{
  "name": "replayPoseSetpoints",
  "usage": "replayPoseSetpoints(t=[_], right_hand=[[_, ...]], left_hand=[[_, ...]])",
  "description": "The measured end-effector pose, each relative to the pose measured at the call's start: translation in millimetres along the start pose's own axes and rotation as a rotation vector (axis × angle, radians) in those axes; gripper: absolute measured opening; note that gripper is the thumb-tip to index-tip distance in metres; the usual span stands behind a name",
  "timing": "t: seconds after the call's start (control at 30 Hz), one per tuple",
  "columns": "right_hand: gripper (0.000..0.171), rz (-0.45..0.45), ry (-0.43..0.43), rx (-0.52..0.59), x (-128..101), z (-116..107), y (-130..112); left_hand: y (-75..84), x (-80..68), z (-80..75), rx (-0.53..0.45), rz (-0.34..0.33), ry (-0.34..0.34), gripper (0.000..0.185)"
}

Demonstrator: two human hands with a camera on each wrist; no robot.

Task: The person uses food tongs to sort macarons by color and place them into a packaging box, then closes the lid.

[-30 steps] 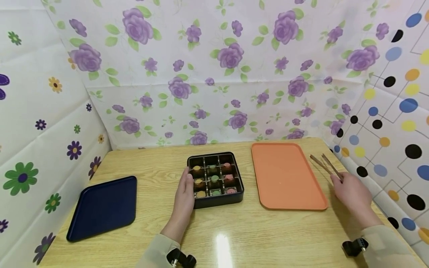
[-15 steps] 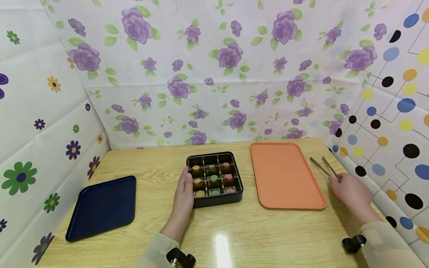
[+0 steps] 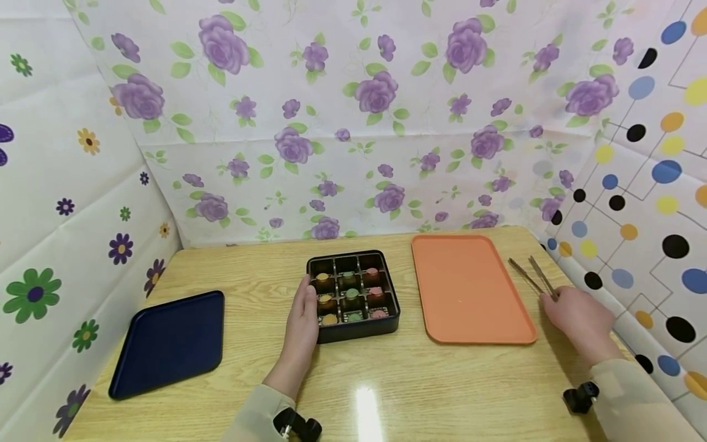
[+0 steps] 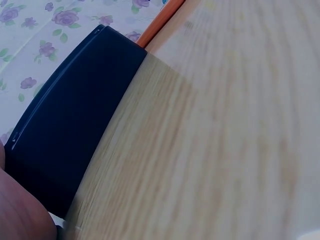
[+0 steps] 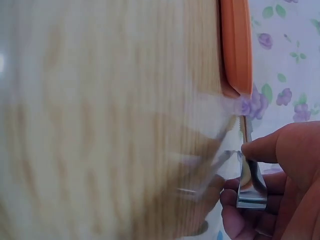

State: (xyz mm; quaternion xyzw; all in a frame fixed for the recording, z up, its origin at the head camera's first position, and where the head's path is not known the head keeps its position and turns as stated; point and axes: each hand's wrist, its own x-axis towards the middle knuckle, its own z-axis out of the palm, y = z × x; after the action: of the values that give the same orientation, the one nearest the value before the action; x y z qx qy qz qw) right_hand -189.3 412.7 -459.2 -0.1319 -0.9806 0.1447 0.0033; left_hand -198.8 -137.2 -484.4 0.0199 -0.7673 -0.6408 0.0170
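Observation:
My left hand (image 3: 302, 313) lies along the left side of a dark box (image 3: 359, 334), its fingers straight against the wall. The box is split into several compartments holding small round yellow, green and pink pieces (image 3: 353, 293) in three columns. The outer wall of this box (image 4: 75, 110) fills the left part of the left wrist view. At the right edge of the table, my right hand (image 3: 582, 319) grips metal tongs (image 3: 543, 277), whose two arms stand apart with nothing between their tips. Thumb and fingers close round the bent end of the tongs (image 5: 251, 195) in the right wrist view.
An orange tray (image 3: 469, 288) lies between the box and the tongs. At the left of the wooden table (image 3: 431, 387) is a navy tray (image 3: 171, 344). Patterned sheets (image 3: 342, 172) hang behind the table and along both sides.
The view shifts very slightly. The tongs and right hand have edged a little to the left, and the gap between the tong tips varies slightly. The left hand stays against the box.

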Motion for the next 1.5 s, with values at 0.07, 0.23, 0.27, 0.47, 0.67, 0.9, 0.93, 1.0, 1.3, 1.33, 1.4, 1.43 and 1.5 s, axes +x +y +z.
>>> replayPoseSetpoints(t=[0.07, 0.23, 0.27, 0.47, 0.67, 0.9, 0.93, 1.0, 1.3, 1.33, 1.4, 1.43, 1.5], right_hand=[[0.05, -0.002, -0.001, -0.007, 1, 0, -1], [0.051, -0.003, -0.025, -0.018, 4, -3, -2], [0.051, -0.003, -0.033, -0.019, 5, -3, -2], [0.063, -0.04, -0.016, -0.045, -1, -5, -11], [0.074, -0.096, 0.051, -0.028, -11, -7, -43], [0.077, -0.194, 0.043, 0.034, -23, -10, -93], [0.079, -0.214, 0.043, 0.04, -25, -8, -101], [0.08, -0.253, 0.053, 0.056, -30, -3, -117], [0.07, -0.402, 0.098, 0.125, -50, 12, -183], [0.071, -0.421, 0.105, 0.127, -51, 13, -190], [0.073, -0.458, 0.116, 0.126, -53, 16, -201], [0.075, -0.476, 0.118, 0.129, -54, 18, -206], [0.077, -0.502, 0.113, 0.134, -57, 22, -216]], left_hand=[[-0.1, -0.4, -0.5, -0.004, -0.007, 0.0, 0.066], [3.5, -1.2, -2.5, -0.003, -0.026, -0.003, 0.069], [4.7, -1.3, -3.0, 0.002, -0.031, -0.003, 0.07], [10.7, -0.4, -6.9, 0.018, -0.055, -0.012, 0.07], [15.1, 2.0, -14.9, 0.071, -0.053, -0.015, 0.075], [20.8, 3.2, -33.1, 0.161, -0.014, -0.005, 0.079], [21.4, 2.2, -36.3, 0.174, -0.013, -0.006, 0.08], [22.8, -0.2, -42.9, 0.205, -0.013, -0.013, 0.08], [32.4, 2.1, -63.4, 0.322, 0.07, -0.008, 0.078], [33.2, 2.0, -65.5, 0.33, 0.073, -0.007, 0.077], [34.5, 1.9, -70.2, 0.347, 0.077, 0.0, 0.075], [34.6, 1.4, -72.9, 0.355, 0.078, 0.006, 0.073], [34.5, 0.3, -78.0, 0.377, 0.083, 0.015, 0.071]])
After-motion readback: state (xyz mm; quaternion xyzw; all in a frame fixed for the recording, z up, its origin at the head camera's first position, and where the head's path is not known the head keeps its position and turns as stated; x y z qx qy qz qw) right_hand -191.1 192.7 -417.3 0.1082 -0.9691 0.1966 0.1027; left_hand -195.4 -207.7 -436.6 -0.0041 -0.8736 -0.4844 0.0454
